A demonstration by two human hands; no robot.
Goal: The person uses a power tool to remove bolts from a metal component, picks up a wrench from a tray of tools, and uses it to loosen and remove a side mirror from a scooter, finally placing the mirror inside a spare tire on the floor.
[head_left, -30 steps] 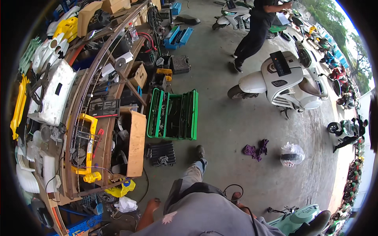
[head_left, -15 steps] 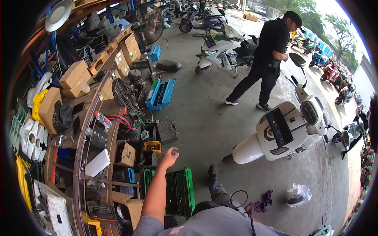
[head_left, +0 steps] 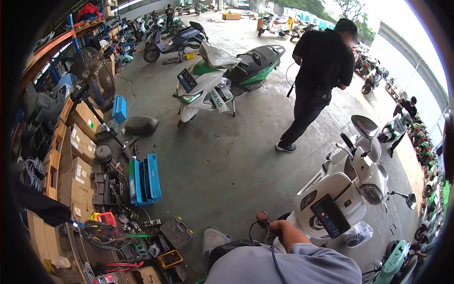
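Fingers of the right hand [head_left: 275, 227] curl tight round a small dark grip-like object [head_left: 262, 218], low centre, just beside the white scooter [head_left: 350, 189]; left hand out of view. Best kept firm, I judge, with the black cord [head_left: 253, 232] slack. Left to right: one blue toolbox [head_left: 145, 178] open on the floor, one white-and-green scooter [head_left: 222, 75], one standing person [head_left: 317, 75].

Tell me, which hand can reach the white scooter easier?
Probably the right hand: it is out in front, close beside the white scooter. The left hand is not in view.
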